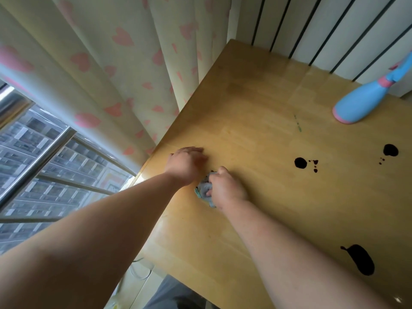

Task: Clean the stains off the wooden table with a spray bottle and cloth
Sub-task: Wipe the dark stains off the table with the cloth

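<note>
On the wooden table [256, 121], my right hand [227, 187] grips a bunched grey-blue cloth [204, 190] and presses it onto the surface near the left edge. My left hand [186, 163] lies on the table just beyond the cloth, fingers bent, holding nothing I can see. Dark stains mark the wood: a round one with small drops [300, 163], another blot [390, 150] to the far right, and a long smear [361, 259] near the front right. A blue spray bottle [359, 103] with pink trim stands at the back right.
A cream curtain with pink hearts [116, 70] hangs along the table's left edge. Beyond it is a window with metal rails [44, 157]. A white slatted wall [323, 27] runs behind the table. A faint green mark [297, 123] lies mid-table.
</note>
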The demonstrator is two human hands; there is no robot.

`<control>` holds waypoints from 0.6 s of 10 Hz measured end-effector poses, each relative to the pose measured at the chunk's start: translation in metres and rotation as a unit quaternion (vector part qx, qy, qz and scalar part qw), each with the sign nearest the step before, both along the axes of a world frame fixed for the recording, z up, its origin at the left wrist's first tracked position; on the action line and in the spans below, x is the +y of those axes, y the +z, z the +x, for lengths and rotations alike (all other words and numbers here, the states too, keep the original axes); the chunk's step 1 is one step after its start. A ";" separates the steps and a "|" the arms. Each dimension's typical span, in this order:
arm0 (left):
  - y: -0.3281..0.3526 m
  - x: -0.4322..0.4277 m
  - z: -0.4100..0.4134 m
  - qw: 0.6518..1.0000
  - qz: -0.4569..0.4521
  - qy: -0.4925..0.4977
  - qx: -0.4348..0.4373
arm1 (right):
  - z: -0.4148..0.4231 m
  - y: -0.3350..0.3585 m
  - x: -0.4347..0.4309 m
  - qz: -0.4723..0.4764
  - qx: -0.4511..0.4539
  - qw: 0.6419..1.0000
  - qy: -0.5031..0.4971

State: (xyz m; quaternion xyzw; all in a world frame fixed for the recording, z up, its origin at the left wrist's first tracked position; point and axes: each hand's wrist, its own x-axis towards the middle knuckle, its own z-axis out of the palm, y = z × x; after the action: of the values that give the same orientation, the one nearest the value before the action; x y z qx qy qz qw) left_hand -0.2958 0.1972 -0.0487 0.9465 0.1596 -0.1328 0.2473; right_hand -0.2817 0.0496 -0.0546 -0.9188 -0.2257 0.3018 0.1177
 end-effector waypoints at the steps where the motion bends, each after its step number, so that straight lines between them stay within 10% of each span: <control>1: -0.014 0.006 0.005 1.000 -0.026 0.008 -0.003 | -0.002 0.000 0.006 -0.020 -0.033 0.999 -0.037; 6: -0.021 0.012 0.004 0.999 0.005 -0.051 0.014 | 0.016 -0.005 -0.012 0.036 -0.007 0.973 -0.227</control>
State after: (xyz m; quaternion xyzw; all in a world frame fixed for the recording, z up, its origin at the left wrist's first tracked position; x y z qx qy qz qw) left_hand -0.2917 0.2093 -0.0695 0.9526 0.1156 -0.1580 0.2330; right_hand -0.2652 0.0372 -0.0592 -0.9434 -0.0227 0.2522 0.2143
